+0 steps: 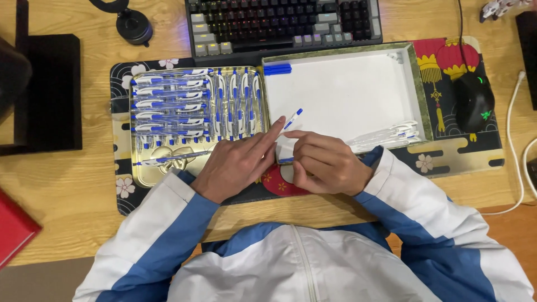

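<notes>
Here, both hands meet at the middle of the frame, just below a white box [341, 95] that lies open on a patterned desk mat [458, 151] on the wooden worktop [56, 179]. The left hand [238, 162] has its fingers [268, 134] closed around a white and blue pen [291, 119], whose tip sticks up and to the right over the lower left corner of the box. The right hand [324, 162] curls its fingers [313, 142] inward against the left hand, pinching the lower part of the same pen, and a short blue piece shows at its fingertips. To the left of centre sits a golden tray [146, 173] filled with rows of matching pens [179, 103], some lying sideways and some upright; one pen lies slanted across the tray's lower part, close to the left hand. Inside the box, a few blue pens [278, 69] rest in the upper left corner and a bundle of clear wrappers [386, 137] lies along the lower right edge. A keyboard [285, 22] fills the top centre of the frame, a black mouse [474, 100] sits at the right, and a black stand [53, 92] is at the left. The sleeves are white and blue.
</notes>
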